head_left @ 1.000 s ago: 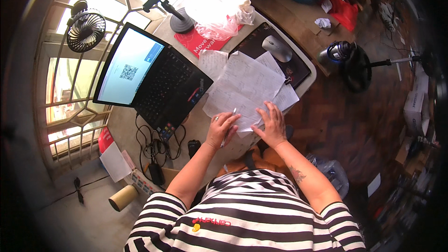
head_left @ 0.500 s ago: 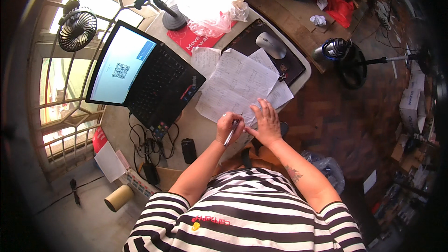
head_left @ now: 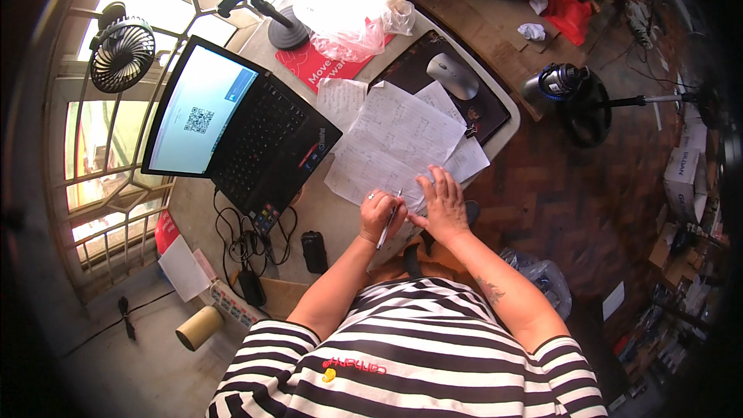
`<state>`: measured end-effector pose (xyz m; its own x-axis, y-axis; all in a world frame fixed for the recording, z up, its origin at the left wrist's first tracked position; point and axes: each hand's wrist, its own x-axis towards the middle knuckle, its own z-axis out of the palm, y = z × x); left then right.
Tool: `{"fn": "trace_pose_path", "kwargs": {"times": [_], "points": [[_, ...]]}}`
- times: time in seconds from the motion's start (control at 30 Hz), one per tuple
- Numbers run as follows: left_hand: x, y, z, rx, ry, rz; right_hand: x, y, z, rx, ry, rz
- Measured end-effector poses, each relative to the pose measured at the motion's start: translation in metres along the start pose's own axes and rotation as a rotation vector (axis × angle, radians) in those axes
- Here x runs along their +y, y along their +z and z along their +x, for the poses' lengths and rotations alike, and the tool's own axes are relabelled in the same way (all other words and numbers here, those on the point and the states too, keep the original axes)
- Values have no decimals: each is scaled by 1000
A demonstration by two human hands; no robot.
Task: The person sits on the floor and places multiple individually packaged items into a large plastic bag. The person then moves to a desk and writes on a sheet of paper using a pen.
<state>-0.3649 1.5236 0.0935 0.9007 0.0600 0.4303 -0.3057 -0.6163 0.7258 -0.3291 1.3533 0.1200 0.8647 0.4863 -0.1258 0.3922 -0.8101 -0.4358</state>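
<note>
Low in the middle of the frame, the left hand (head_left: 381, 215) is curling around a pen (head_left: 389, 219), fingers pinching it so the tip is angling down toward the near edge of the papers (head_left: 398, 143), as for writing. Just to its right, the right hand (head_left: 443, 205) is lying spread and flat on the same sheets, apparently pinning them so they are not sliding off the bench (head_left: 325, 209) edge. The papers are fanning out toward the centre, overlapping each other. Left of them, an open laptop (head_left: 240, 135) is sitting tilted with its screen lit, cables (head_left: 244, 244) trailing from it toward the lower left, beside a small black device (head_left: 313, 251). Farther up, a mouse (head_left: 451, 76) is resting on a dark mat (head_left: 433, 85), with a plastic bag (head_left: 348, 4) behind. A small fan (head_left: 122, 54) is hanging at the window, upper left; a floor fan (head_left: 573, 93) is standing on the wooden floor, right.
</note>
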Motion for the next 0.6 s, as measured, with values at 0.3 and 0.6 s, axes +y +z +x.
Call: {"fn": "trace_pose_path", "kwargs": {"times": [0.3,0.6], "points": [[-2,-11,-20,-17,-86,-35,0,0,1,12,-5,1],[-1,-11,-21,-31,-159,-14,0,-1,1,7,-12,-3]]}}
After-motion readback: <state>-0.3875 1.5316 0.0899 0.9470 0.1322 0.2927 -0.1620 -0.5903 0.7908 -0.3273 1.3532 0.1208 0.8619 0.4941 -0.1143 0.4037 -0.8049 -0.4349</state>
